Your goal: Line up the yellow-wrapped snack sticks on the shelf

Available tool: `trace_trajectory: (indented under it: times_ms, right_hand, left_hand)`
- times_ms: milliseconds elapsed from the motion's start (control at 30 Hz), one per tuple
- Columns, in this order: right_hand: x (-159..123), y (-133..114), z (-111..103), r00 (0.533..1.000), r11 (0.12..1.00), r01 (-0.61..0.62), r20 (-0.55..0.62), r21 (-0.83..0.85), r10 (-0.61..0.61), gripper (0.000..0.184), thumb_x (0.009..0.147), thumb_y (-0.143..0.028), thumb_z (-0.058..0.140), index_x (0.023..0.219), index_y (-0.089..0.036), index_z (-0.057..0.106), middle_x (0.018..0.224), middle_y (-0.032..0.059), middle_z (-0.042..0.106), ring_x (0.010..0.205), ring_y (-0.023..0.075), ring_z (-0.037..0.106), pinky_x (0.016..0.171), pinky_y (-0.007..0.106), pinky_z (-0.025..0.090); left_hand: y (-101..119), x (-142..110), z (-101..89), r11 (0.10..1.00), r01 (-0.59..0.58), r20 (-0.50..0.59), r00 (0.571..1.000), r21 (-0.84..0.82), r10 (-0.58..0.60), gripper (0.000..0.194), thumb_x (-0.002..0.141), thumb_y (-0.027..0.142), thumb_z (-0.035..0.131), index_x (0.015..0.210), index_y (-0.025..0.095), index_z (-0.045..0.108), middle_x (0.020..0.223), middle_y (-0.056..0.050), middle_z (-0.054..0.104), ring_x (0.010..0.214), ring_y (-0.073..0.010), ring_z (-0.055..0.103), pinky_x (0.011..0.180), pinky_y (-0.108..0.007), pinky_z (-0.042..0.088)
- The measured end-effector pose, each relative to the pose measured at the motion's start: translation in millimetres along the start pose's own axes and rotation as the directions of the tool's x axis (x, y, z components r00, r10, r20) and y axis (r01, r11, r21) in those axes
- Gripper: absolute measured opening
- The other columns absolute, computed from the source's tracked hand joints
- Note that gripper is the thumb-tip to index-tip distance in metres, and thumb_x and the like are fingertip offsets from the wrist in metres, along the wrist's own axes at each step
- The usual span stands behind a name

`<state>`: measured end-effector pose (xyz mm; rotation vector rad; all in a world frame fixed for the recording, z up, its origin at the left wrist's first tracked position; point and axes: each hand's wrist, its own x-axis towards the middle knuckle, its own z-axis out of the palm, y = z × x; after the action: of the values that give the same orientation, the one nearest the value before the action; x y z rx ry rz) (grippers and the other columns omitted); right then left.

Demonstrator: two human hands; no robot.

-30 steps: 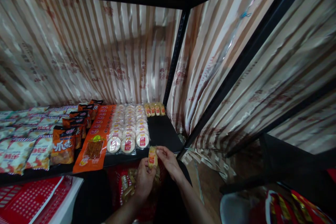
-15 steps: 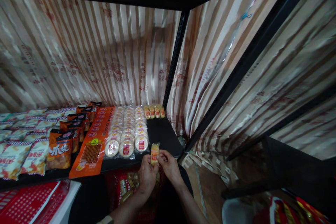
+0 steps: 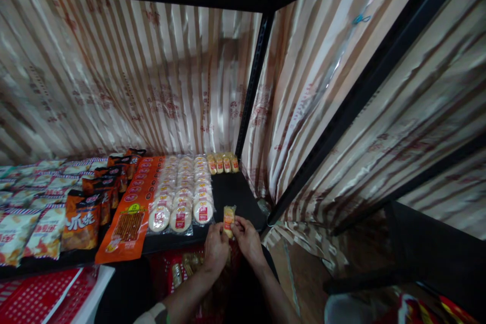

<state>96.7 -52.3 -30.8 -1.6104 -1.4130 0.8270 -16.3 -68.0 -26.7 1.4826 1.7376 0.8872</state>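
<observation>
Both hands pinch one small yellow snack packet (image 3: pixel 229 218) with a red label, held upright just above the front edge of a black shelf (image 3: pixel 236 193). My left hand (image 3: pixel 215 251) grips its lower left side, fingers closed. My right hand (image 3: pixel 248 240) holds its right edge, fingers closed. A short row of the same yellow packets (image 3: pixel 223 162) stands at the shelf's back right corner. Rows of round white cakes (image 3: pixel 182 192) in clear wrap lie just left of my hands.
Orange sausage-stick packs (image 3: pixel 131 212), dark orange bags (image 3: pixel 82 220) and pale snack bags (image 3: pixel 23 212) fill the shelf to the left. A red basket (image 3: pixel 178 273) with more packets sits below my hands. A black upright post (image 3: pixel 252 81) and striped paper (image 3: pixel 114 76) back the shelf.
Both hands have carried the yellow packet slightly right and forward, up to the shelf's front edge beside the round cakes. The view has shifted a little.
</observation>
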Motion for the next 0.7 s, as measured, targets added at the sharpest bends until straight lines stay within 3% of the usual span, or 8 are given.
trace_trajectory:
  times_ms: [267,533,700]
  right_hand:
    - [15,6,6,1.0,0.998,0.004,-0.014,0.056,-0.004,0.031,0.07,-0.026,0.049,0.096,-0.016,0.062,0.089,0.0085,0.059,0.08,0.0185,0.061,0.074,0.03,0.051]
    - [30,9,11,0.998,0.998,0.036,-0.06,0.043,-0.034,0.033,0.072,-0.025,0.048,0.101,-0.015,0.06,0.095,0.0101,0.057,0.083,0.0178,0.06,0.076,0.029,0.051]
    - [32,15,17,0.992,0.996,0.089,-0.086,0.029,-0.087,0.037,0.071,-0.024,0.047,0.105,-0.017,0.059,0.1,0.0093,0.058,0.084,0.018,0.06,0.078,0.03,0.05]
  left_hand:
    - [6,14,9.9,0.998,0.041,-0.019,0.999,-0.038,-0.041,0.029,0.077,0.016,0.038,0.094,0.012,0.062,0.097,-0.011,0.062,0.091,-0.018,0.057,0.088,-0.029,0.042]
    - [15,28,18.2,0.993,0.09,-0.003,0.996,-0.072,-0.09,0.037,0.079,0.017,0.037,0.107,0.005,0.056,0.106,-0.015,0.059,0.099,-0.0192,0.055,0.092,-0.028,0.039]
    - [20,32,20.2,0.99,0.094,-0.017,0.995,-0.105,-0.096,0.035,0.078,0.016,0.036,0.106,0.009,0.056,0.104,-0.011,0.061,0.098,-0.0172,0.055,0.091,-0.026,0.039]
